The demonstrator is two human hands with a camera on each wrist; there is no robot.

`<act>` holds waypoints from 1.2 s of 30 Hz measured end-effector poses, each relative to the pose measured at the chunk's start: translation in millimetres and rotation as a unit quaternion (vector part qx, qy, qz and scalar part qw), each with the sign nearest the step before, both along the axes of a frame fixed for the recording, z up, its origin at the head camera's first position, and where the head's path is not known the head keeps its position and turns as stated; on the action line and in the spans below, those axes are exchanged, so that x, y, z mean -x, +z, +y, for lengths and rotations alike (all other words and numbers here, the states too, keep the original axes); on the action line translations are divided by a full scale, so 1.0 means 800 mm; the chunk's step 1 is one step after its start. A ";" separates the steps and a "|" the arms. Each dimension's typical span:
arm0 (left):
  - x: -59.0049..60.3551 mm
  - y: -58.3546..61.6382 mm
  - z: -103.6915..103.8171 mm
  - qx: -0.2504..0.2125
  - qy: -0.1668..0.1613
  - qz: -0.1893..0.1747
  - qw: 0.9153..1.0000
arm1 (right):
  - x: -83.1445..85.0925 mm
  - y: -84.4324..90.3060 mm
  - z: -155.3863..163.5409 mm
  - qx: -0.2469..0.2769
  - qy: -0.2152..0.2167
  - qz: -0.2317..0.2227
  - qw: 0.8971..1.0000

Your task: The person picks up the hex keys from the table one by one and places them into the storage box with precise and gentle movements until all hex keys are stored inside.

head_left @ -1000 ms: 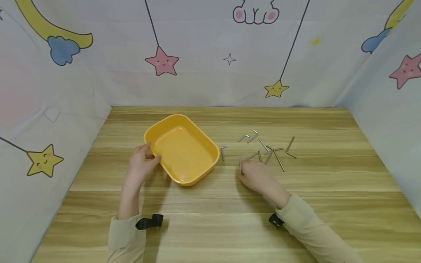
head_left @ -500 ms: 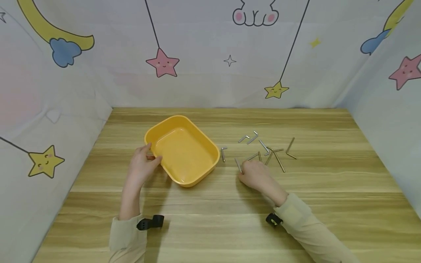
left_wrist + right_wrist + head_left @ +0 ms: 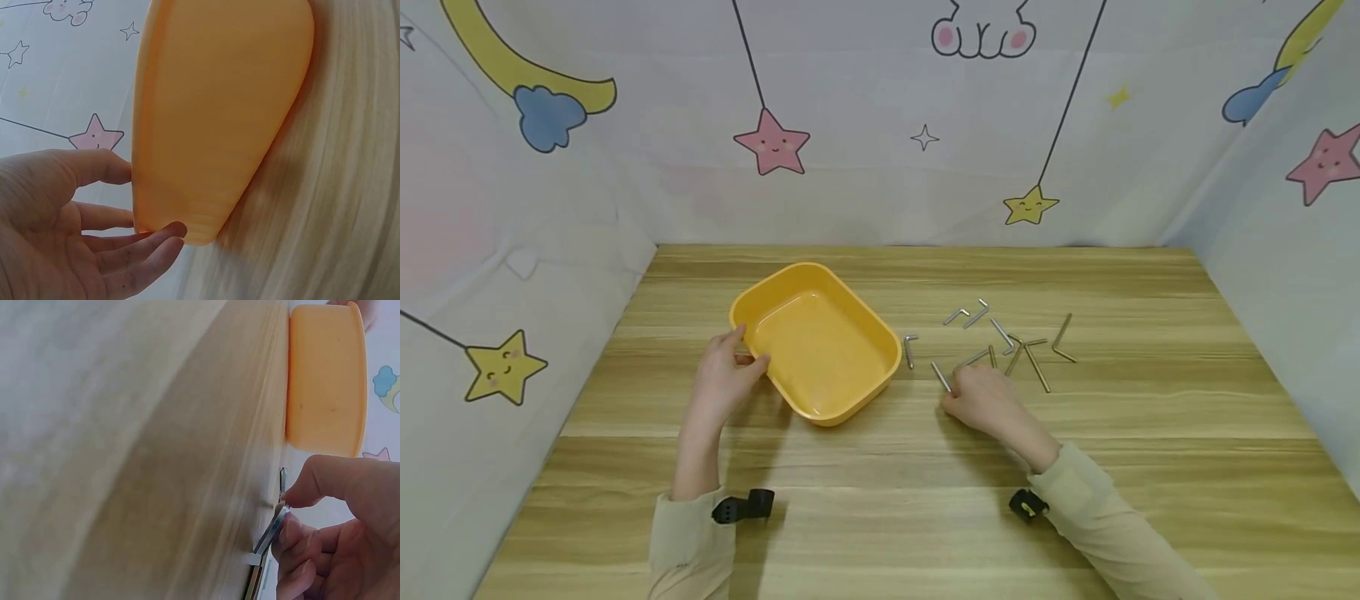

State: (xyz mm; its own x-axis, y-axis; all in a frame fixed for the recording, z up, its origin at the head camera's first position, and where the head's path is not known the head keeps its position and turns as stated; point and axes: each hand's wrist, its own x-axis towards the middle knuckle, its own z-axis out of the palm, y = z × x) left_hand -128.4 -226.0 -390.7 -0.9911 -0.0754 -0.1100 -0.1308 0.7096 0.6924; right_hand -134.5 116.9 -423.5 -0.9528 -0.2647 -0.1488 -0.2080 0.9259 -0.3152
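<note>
Right hand [image 3: 981, 400] low, pinching L-shaped key [image 3: 941, 377], left hand [image 3: 724, 375] curled, gripping yellow tray [image 3: 818, 354]

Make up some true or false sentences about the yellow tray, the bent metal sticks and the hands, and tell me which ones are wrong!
1. The left hand touches the yellow tray. True.
2. The right hand pinches a silver bent stick. True.
3. The yellow tray is full to the top. False: none of the loose sticks lie in it; they are on the table.
4. The loose sticks are all perfectly straight. False: the ones that show clearly are bent, like a letter L.
5. There is a pink star on the cloth behind the table. True.
6. The two hands are clasped together. False: they are apart, one at the tray and one by the sticks.
</note>
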 end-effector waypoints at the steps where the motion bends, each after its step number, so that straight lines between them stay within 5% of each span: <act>1: 0.000 0.000 0.000 0.000 0.000 0.001 1.000 | 0.000 0.000 0.000 0.002 0.001 0.005 1.000; 36: -0.003 0.003 -0.002 -0.004 -0.015 -0.004 1.000 | 0.006 0.053 -0.025 0.068 -0.011 0.054 0.996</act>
State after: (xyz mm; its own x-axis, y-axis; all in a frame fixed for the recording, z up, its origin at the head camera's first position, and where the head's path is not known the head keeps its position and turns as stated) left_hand -126.0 -228.0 -388.0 -0.9919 -0.0443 -0.1189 -0.1151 0.7079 0.6969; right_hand -139.2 96.8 -381.4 -0.9669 -0.2549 -0.0081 -0.2286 0.8804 -0.4155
